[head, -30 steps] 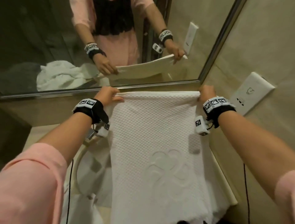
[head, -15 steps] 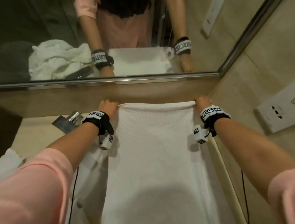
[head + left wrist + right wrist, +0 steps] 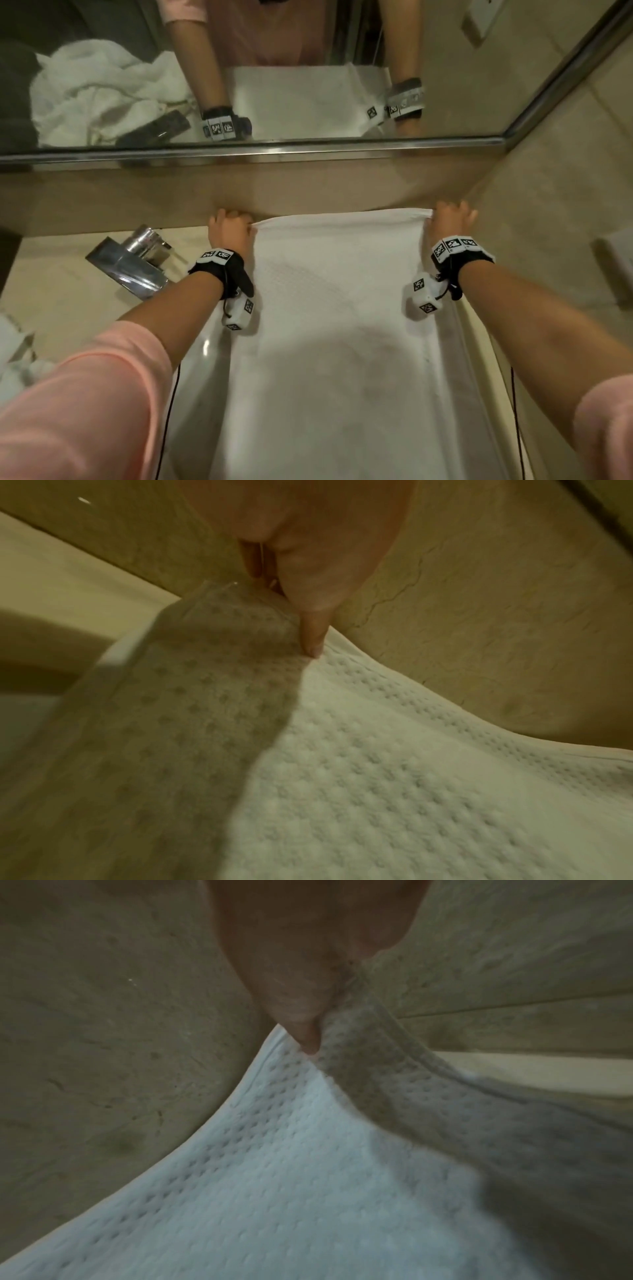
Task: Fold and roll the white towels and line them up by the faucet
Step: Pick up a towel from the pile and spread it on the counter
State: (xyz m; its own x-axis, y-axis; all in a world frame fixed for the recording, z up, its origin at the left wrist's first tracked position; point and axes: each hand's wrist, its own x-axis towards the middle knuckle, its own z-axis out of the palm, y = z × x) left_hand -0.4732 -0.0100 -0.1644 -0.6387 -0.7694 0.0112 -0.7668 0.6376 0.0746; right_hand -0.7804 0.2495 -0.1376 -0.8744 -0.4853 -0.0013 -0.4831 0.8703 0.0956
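Observation:
A white waffle-textured towel (image 3: 337,308) is stretched lengthwise from the back wall toward me over the counter. My left hand (image 3: 231,224) pinches its far left corner and my right hand (image 3: 448,219) pinches its far right corner, both close to the beige backsplash. The left wrist view shows my thumb pressed on the towel (image 3: 377,764) at the corner. The right wrist view shows my thumb and fingers pinching the towel (image 3: 308,1164) hem. A chrome faucet (image 3: 133,260) stands left of my left hand.
A mirror (image 3: 308,68) runs along the back wall, with a crumpled white towel (image 3: 99,92) reflected in it at left. More white cloth (image 3: 13,349) lies at the left edge. A wall (image 3: 565,205) with an outlet plate (image 3: 616,263) closes the right side.
Both hands have lowered the towel's top edge from mirror height down and forward to the base of the backsplash. The towel now lies flatter.

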